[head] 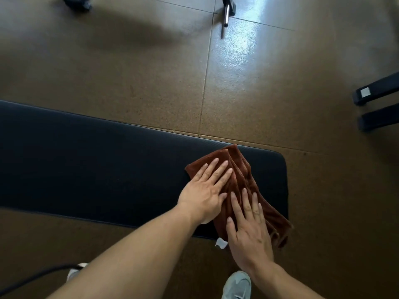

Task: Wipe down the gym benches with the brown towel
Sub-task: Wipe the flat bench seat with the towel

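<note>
A: Towel (240,180) sits on the right end of your bench (97,165), bunched into folds, its near edge hanging over the near side of the pad.

B: And my hands?

A: Your left hand (205,190) lies flat on the towel's left part, fingers straight and close together, pointing far and to the right. Your right hand (248,225) lies flat on the near part, fingers straight and slightly spread, pointing away from you. Neither hand curls round the cloth; both press it with flat palms. Your left thumb lies just beside your right index finger.

B: What else is near the towel?

A: A white tag (221,243) pokes out at its near edge, just left of your right hand.

B: And around the bench?

A: Brown floor (151,72) with tile seams, and a bright glare far right. A chrome bar (226,16) on a black frame stands at the far edge. Two black feet (377,104) of other equipment show at the right. Your grey shoe (237,285) is at the near edge, below your right wrist, and a black cable (32,277) runs near left.
</note>
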Tool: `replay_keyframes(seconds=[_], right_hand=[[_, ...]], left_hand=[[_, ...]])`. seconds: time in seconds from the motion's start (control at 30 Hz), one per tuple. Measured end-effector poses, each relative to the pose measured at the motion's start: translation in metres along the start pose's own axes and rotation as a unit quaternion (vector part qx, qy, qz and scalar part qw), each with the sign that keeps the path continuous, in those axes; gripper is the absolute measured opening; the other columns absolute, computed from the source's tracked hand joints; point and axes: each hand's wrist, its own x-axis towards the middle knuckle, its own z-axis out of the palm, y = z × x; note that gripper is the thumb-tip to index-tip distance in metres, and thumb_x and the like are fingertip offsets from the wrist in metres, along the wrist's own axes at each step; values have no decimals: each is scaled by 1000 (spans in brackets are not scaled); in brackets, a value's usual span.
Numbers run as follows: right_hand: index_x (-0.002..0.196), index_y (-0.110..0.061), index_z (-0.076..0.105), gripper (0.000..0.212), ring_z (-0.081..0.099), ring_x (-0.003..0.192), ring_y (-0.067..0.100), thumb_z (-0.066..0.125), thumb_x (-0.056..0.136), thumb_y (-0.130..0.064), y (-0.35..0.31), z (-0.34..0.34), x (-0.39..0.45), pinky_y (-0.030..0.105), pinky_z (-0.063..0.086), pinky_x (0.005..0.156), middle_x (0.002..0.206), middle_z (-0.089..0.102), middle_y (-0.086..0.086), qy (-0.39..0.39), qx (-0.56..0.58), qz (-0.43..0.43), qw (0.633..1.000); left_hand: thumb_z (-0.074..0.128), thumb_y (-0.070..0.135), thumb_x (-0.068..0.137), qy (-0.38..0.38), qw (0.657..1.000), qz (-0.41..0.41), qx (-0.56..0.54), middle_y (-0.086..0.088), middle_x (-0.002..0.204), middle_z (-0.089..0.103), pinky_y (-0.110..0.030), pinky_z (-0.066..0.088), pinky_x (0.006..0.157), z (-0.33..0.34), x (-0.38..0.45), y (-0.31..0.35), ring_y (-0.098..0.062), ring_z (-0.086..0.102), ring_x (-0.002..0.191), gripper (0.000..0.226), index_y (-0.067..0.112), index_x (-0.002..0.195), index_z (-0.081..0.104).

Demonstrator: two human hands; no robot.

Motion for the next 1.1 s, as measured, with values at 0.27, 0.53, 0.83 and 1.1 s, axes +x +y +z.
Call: replay_keyframes(seconds=[0.27,0.53,0.83,1.1], right_hand=[[163,-35,-3,59,-28,154,14,12,109,-51,-199,47,39,40,-10,125,170,-18,-6,9,-6,-132,991],[164,-31,9,55,-16,157,20,18,111,-46,-319,76,60,44,-5,128,173,-1,-2,-3,-25,-252,967],[165,-28,-1,55,-17,157,18,16,113,-37,-213,39,107,44,-3,128,173,-6,-4,38,13,-175,984],[163,-29,-3,55,-20,155,9,18,113,-35,8,-10,69,38,-6,128,171,-11,-8,97,32,-11,995]], left_hand=[[-9,55,92,5,995,-96,5,7,160,-40,-37,-21,123,-27,-123,-189,-11,-45,142,70,28,155,-26],[-9,69,83,-7,980,-194,-51,14,159,-41,-34,-19,124,-34,-218,-301,-4,-44,143,78,39,154,-24],[17,58,104,-10,973,-229,-17,1,163,-34,-45,-13,126,-60,-88,-220,-25,-29,153,72,31,159,-21],[21,60,104,-16,997,-72,4,1,168,-26,-47,-16,124,-46,64,-14,-26,-29,153,72,32,162,-12]])
